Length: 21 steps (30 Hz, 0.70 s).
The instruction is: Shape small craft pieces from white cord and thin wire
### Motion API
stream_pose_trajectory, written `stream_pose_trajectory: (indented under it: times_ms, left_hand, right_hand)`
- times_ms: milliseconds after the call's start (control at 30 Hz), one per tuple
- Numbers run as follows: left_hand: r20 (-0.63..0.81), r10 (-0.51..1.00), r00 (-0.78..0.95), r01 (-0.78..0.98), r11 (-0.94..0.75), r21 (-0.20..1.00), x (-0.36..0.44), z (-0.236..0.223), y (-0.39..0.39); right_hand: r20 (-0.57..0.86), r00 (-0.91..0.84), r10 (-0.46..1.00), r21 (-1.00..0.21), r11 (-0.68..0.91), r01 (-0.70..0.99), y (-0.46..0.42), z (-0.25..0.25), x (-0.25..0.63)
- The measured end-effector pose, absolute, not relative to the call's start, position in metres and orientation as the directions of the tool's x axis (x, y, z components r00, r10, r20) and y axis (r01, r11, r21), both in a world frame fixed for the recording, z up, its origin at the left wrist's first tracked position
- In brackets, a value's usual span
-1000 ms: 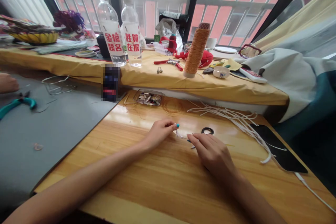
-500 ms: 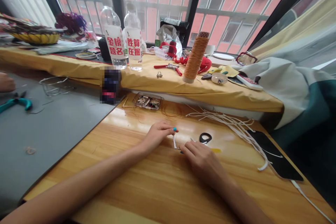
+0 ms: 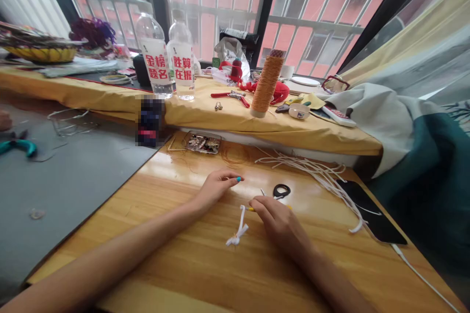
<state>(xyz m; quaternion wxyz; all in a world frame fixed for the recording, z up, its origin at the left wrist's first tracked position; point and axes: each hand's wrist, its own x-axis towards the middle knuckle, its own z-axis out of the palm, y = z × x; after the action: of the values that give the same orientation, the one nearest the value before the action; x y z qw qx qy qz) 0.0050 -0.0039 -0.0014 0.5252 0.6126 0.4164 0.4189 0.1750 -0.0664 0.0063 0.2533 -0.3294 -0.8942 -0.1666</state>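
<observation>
My right hand [image 3: 277, 217] is closed round a thin yellow-handled tool [image 3: 251, 209] with a grey tip, mostly hidden by the fingers. From the tip hangs a white cord [image 3: 242, 222], with a knotted clump of white strands and orange thread at its lower end. Above and left of it, my left hand [image 3: 222, 183] has thumb and forefinger together, clear of the cord. Whether anything fine is between them does not show. Just behind my right hand lie scissors with a black handle [image 3: 282, 190], partly hidden.
White cords [image 3: 312, 171] lie beside a dark phone [image 3: 370, 212] on the right. A bead box [image 3: 202, 142] stands at the back. The yellow-covered ledge holds water bottles, red pliers [image 3: 231, 96] and an orange thread spool [image 3: 267, 85]. Another person's hand [image 3: 5, 120] is far left.
The white cord has left my left fingers and now dangles lower from the tool in my right hand. The whole view has shifted slightly.
</observation>
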Motion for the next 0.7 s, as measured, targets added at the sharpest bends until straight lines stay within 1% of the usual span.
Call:
stream_pose_trajectory:
  times_ms: [100,167,233,300,367,433,533,600,700]
  left_hand:
    - [0.072,0.960,0.270,0.107,-0.104,0.989,0.005,-0.002,-0.004]
    - [0.051,0.970,0.236,0.126,-0.082,0.989,0.005,-0.002,-0.005]
    - [0.038,0.976,0.216,0.153,-0.072,0.986,0.005,-0.001,-0.006]
    - [0.063,0.983,0.172,0.177,-0.094,0.980,0.005,0.000,-0.007]
    - [0.109,0.990,0.087,0.181,-0.124,0.976,0.005,0.001,-0.007]
    - [0.126,0.991,0.050,0.178,-0.133,0.975,0.004,0.000,-0.007]
    - [0.062,0.984,0.169,0.213,-0.098,0.972,0.005,-0.002,-0.008]
    - [0.009,0.963,0.268,0.241,-0.077,0.968,0.005,-0.003,-0.010]
    - [-0.018,0.936,0.350,0.271,-0.083,0.959,0.006,-0.004,-0.012]
  right_hand:
    - [0.531,-0.657,0.535,0.207,0.671,0.712,-0.067,0.006,0.175]
    - [0.521,-0.605,0.602,0.213,0.595,0.775,-0.066,0.004,0.178]
    - [0.542,-0.531,0.651,0.218,0.501,0.837,-0.065,0.003,0.181]
    - [0.582,-0.465,0.667,0.250,0.398,0.883,-0.064,0.004,0.184]
    - [0.613,-0.415,0.673,0.285,0.301,0.910,-0.064,0.008,0.186]
    - [0.614,-0.401,0.679,0.312,0.258,0.914,-0.064,0.013,0.185]
    - [0.602,-0.437,0.669,0.329,0.291,0.899,-0.064,0.017,0.184]
    - [0.613,-0.451,0.648,0.313,0.325,0.892,-0.063,0.017,0.184]
    - [0.639,-0.447,0.626,0.283,0.348,0.894,-0.064,0.017,0.184]
